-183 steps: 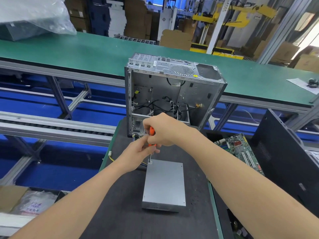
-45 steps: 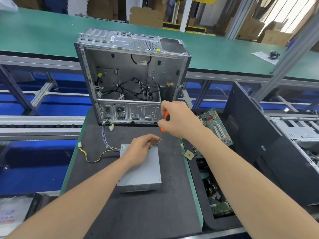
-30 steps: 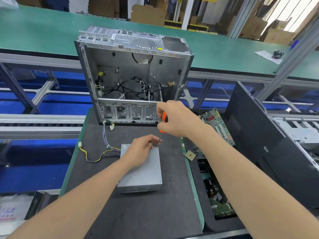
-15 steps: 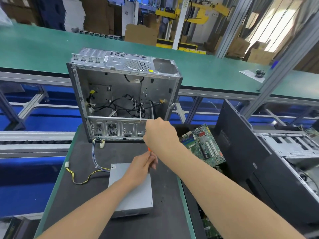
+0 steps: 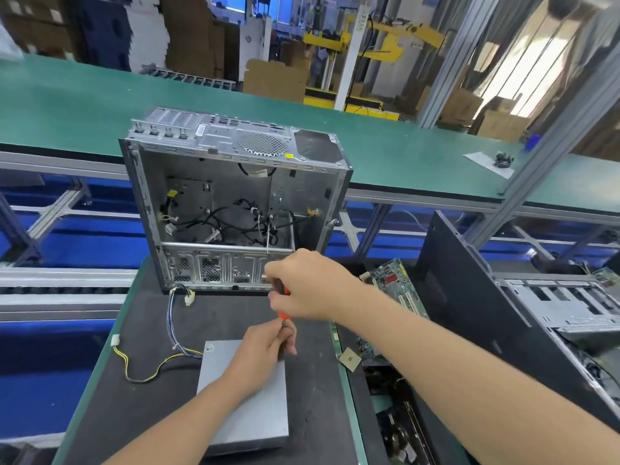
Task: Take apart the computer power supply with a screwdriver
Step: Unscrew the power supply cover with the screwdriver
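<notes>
The grey metal power supply [image 5: 255, 411] lies flat on the black mat, its yellow, black and blue cables [image 5: 147, 367] trailing off to the left. My right hand [image 5: 312, 286] grips the orange-handled screwdriver [image 5: 284, 308], held upright over the box's far right corner. My left hand [image 5: 265, 352] rests on the box's top and pinches the screwdriver's shaft near the tip. The tip and the screw are hidden behind my fingers.
An open, gutted computer case [image 5: 231, 203] stands upright just behind the power supply. Green circuit boards [image 5: 396, 290] and a loose chip [image 5: 349, 359] lie in a bin to the right, beside a black case panel [image 5: 476, 313]. A green conveyor [image 5: 402, 146] runs behind.
The view has shifted, so everything sits lower in frame. Both hands stay at the far right corner, with the right hand now lifted slightly so the orange handle shows.
</notes>
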